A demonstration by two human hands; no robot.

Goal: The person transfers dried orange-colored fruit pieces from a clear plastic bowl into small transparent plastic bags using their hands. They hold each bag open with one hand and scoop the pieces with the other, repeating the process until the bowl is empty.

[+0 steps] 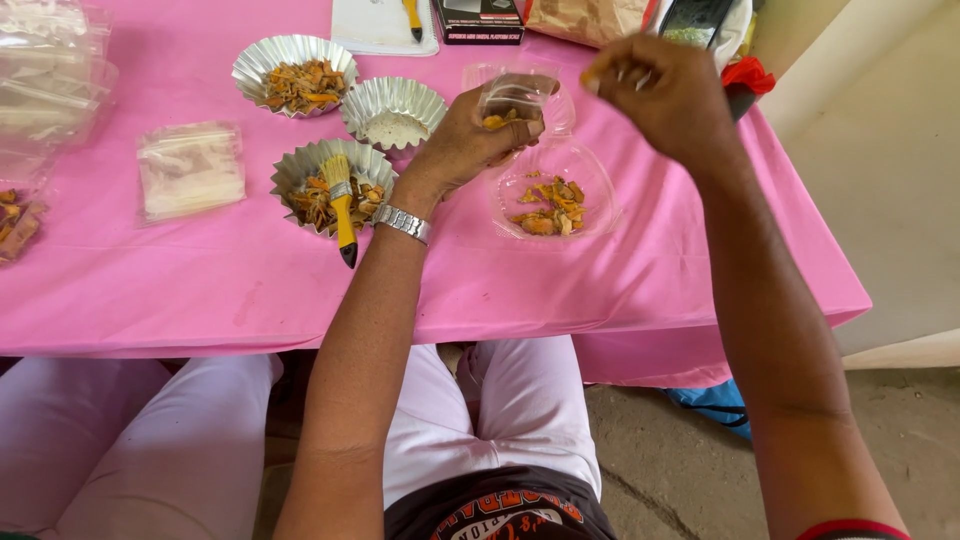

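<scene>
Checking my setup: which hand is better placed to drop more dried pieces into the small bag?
Right. The right hand hovers pinched beside the small clear bag, which the left hand holds open above the clear tray.

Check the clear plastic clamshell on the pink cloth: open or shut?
Open. The clear clamshell lies spread, with orange-brown pieces in its near half and its lid half behind the left hand.

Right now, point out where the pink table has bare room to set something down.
Free: the wide strip of pink tablecloth along the near edge, below the foil cup with the brush and the clear clamshell container. Also free: the near right corner. Crowded: the far middle, where foil cups, left hand and right hand cluster.
</scene>
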